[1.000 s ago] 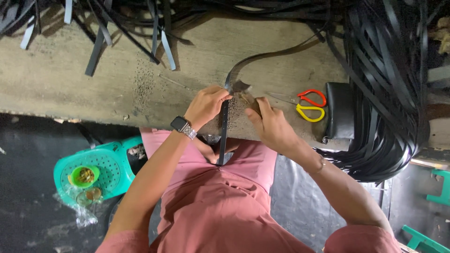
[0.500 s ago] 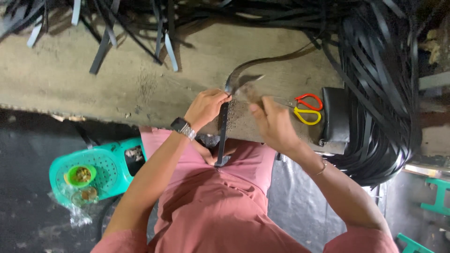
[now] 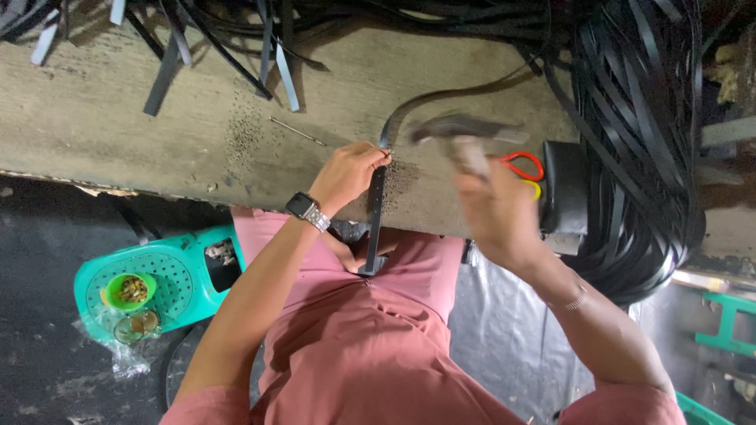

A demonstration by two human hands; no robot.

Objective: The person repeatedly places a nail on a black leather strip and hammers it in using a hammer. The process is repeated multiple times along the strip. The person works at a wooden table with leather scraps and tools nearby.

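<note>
You sat at the long wooden bench (image 3: 157,149), a heap of black straps (image 3: 638,157) at its right end. One black strap (image 3: 376,212) ran off the near edge onto your lap. Your left hand (image 3: 350,173) pinched it, fingers together; your right hand (image 3: 496,212) gripped a blurred hammer (image 3: 465,134), fingers wrapped round its handle.

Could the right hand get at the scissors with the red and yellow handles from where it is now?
Probably yes, but not freely: the right hand is closed around a hammer raised over the strap. The scissors lie on the bench just beyond it, with nothing between, so the hammer would have to be set down first.
</note>
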